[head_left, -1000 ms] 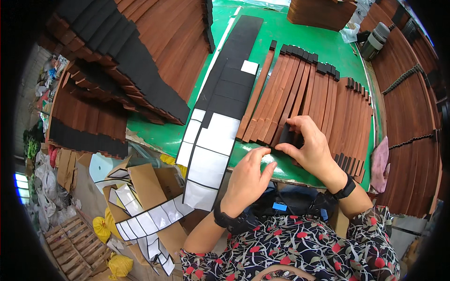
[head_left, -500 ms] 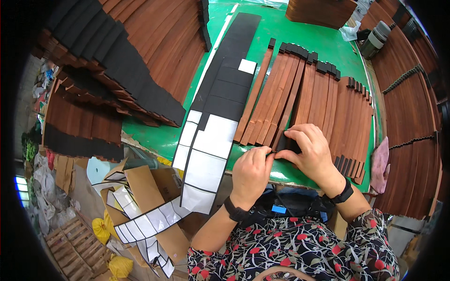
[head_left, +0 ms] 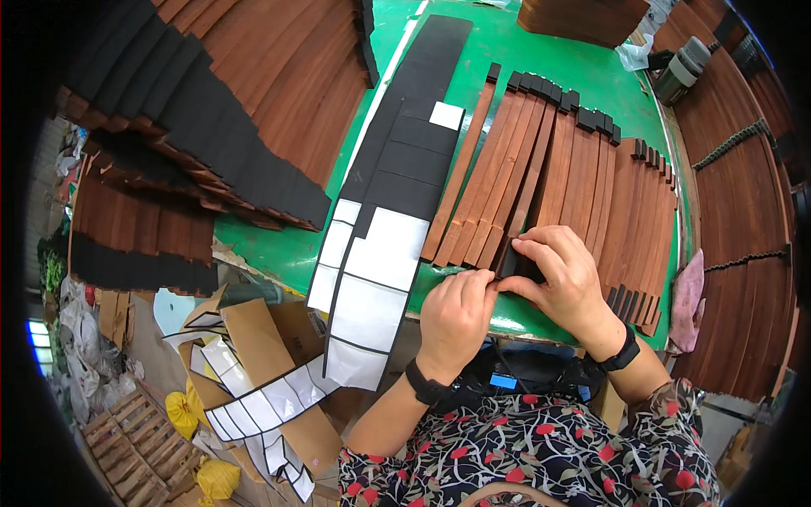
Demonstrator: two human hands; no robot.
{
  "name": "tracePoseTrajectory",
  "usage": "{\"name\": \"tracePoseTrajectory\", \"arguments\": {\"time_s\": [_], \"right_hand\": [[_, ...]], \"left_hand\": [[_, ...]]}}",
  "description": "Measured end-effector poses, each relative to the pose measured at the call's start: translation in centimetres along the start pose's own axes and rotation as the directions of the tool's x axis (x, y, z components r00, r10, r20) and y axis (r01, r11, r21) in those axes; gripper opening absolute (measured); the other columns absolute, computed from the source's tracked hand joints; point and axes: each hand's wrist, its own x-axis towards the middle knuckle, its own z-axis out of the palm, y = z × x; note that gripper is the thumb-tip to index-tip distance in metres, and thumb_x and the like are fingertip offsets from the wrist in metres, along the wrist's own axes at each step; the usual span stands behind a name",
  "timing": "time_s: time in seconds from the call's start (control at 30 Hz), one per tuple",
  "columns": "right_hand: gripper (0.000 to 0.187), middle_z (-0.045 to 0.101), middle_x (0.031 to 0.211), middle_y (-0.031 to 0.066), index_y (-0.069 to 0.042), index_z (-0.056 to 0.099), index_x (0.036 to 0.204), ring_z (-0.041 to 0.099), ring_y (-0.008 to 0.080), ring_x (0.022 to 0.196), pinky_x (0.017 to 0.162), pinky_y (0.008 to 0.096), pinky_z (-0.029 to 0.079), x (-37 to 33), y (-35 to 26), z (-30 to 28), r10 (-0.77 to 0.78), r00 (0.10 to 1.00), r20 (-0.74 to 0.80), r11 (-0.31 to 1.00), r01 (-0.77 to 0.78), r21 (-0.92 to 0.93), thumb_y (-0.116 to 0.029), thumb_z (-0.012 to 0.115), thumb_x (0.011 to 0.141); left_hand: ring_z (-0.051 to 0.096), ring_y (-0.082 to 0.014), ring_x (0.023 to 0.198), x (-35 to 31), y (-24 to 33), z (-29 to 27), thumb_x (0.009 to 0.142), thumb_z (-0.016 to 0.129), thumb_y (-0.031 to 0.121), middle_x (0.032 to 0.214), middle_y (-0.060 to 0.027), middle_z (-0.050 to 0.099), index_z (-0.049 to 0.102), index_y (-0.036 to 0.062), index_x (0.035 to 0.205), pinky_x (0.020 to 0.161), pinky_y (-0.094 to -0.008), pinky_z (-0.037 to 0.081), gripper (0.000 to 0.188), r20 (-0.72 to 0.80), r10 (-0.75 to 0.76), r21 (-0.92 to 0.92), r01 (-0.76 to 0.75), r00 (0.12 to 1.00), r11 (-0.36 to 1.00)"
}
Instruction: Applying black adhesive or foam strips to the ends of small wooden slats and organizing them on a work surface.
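Reddish-brown wooden slats [head_left: 495, 182] lie side by side on a green tabletop [head_left: 296, 258], many with black pads on their far ends. At the near end of one slat is a small black pad [head_left: 508, 259], partly covered by fingers. My right hand [head_left: 564, 275] curls around it, thumb and fingertips on the pad. My left hand [head_left: 460, 314] is closed with its fingertips at the pad's lower edge. To the left lies a long black sheet [head_left: 414, 144] divided into rectangles, its nearer part showing white backing [head_left: 367, 308] where pieces are gone.
Tall stacks of black-ended wooden slats [head_left: 279, 93] rise at the left. More wooden boards [head_left: 743, 194] stand at the right, with a grey bottle [head_left: 683, 69] and a pink cloth [head_left: 688, 304] near the table edge. Below left are an open cardboard box [head_left: 270, 338] and used backing strips [head_left: 270, 401].
Both hands stay at the same slat end, with only a small shift of the left fingers downward. More of the black pad shows between them. The whole view has shifted slightly.
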Motion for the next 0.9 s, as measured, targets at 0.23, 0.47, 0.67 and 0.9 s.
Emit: {"name": "tracePoseTrajectory", "arguments": {"time_s": [0.23, 0.47, 0.67, 0.9], "right_hand": [[0.055, 0.065, 0.099, 0.0104, -0.001, 0.065, 0.103, 0.064, 0.0300, 0.089, 0.077, 0.0397, 0.052, 0.29, -0.31, 0.22, 0.007, 1.000, 0.008, 1.000, -0.007, 0.007, -0.031, 0.086, 0.063], [0.054, 0.065, 0.100, 0.0097, -0.001, 0.065, 0.103, 0.064, 0.0293, 0.089, 0.076, 0.0391, 0.052, 0.24, -0.23, 0.00, -0.004, 1.000, 0.013, 1.000, 0.004, -0.011, -0.032, 0.085, 0.063], [0.053, 0.065, 0.100, 0.0094, -0.001, 0.065, 0.102, 0.064, 0.0290, 0.090, 0.075, 0.0391, 0.052, 0.29, -0.21, 0.27, -0.011, 1.000, 0.016, 1.000, 0.011, -0.016, -0.031, 0.085, 0.063], [0.051, 0.064, 0.099, 0.0116, 0.002, 0.064, 0.099, 0.063, 0.0306, 0.089, 0.077, 0.0393, 0.054, 0.13, -0.53, 0.06, 0.011, 1.000, -0.002, 1.000, -0.011, 0.019, -0.025, 0.086, 0.062]], "left_hand": [[0.068, -0.0315, 0.080, -0.18, -0.23, 0.05, 0.080, 0.075, 0.002, 0.087, -0.0121, 0.068, 0.063, 0.0017, 0.096, 0.069, -0.0395, 0.054, 0.020, -0.012, 0.015, 0.012, -0.014, 1.000, 1.000], [0.068, -0.0317, 0.078, 0.03, -0.03, 0.06, 0.080, 0.074, 0.002, 0.086, -0.0124, 0.068, 0.063, 0.0014, 0.096, 0.068, -0.0394, 0.055, 0.019, -0.017, 0.028, 0.011, -0.028, 0.999, 1.000], [0.068, -0.0317, 0.078, -0.13, -0.30, 0.24, 0.080, 0.074, 0.002, 0.086, -0.0129, 0.068, 0.062, 0.0008, 0.098, 0.068, -0.0395, 0.055, 0.021, -0.033, 0.053, 0.025, -0.052, 0.998, 0.998], [0.068, -0.0312, 0.077, -0.07, -0.18, 0.29, 0.080, 0.075, 0.001, 0.085, -0.0128, 0.068, 0.062, 0.0005, 0.097, 0.066, -0.0392, 0.055, 0.022, -0.032, 0.075, 0.022, -0.074, 0.997, 0.997]]}}
